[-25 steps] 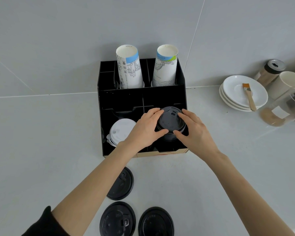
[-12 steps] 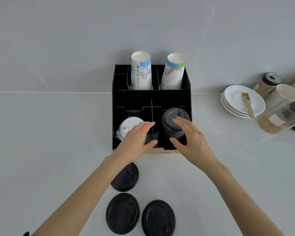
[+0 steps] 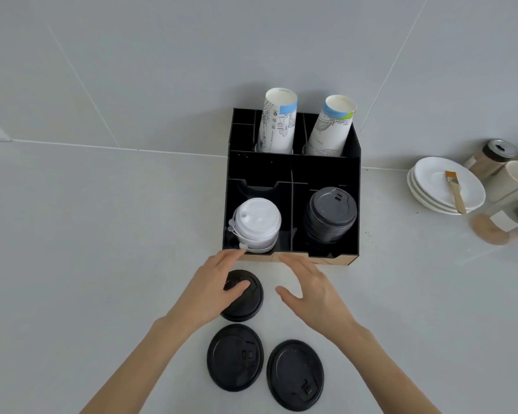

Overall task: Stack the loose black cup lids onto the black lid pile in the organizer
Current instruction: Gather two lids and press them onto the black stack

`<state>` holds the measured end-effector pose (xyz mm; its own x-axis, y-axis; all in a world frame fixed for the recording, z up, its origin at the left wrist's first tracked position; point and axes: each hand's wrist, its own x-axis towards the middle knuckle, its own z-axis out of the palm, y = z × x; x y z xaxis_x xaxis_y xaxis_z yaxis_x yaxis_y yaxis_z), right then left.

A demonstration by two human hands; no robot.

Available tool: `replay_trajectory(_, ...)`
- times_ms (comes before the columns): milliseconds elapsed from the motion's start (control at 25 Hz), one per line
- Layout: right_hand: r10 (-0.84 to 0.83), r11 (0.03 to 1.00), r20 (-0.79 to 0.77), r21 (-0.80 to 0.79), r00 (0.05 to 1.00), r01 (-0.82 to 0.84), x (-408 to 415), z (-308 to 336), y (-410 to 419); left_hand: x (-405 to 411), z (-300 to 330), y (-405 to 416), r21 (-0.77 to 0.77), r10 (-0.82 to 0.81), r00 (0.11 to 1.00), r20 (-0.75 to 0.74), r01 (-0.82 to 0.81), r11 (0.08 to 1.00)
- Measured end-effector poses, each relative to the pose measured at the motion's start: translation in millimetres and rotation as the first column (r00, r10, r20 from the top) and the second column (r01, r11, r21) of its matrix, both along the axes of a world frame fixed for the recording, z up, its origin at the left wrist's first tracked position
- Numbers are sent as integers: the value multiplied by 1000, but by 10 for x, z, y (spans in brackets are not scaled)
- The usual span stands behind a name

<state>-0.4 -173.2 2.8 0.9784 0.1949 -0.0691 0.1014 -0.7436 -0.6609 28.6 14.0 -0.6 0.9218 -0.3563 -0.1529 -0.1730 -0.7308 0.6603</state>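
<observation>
Now, loose lids: three black lids lie on the surface in front of the organizer: the nearest lid just before its front edge, the middle lid and the right lid closer to the person.
Black lid pile: the black lid pile stands in the front right compartment of the organizer, leaning a little, beside the white lid stack in the front left compartment.
Hands: the left hand rests spread over the nearest lid, thumb on its top, not yet gripping; the right hand hovers open and empty just beside that lid.
Progress: judging by the pile, some lids are already stacked; three remain, and the nearest looks next.
Change: half a second ago both hands were up at the organizer's front compartments; they have since dropped back to the surface.
Surroundings: two paper cups stand in the rear compartments; saucers with a brush sit toward the right edge.
</observation>
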Motion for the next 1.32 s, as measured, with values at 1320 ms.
replay_trajectory(1320,-23,998,-101,51,995,28,-157,-520,406,-203,-386,271,76,-17,997,-71,22,997)
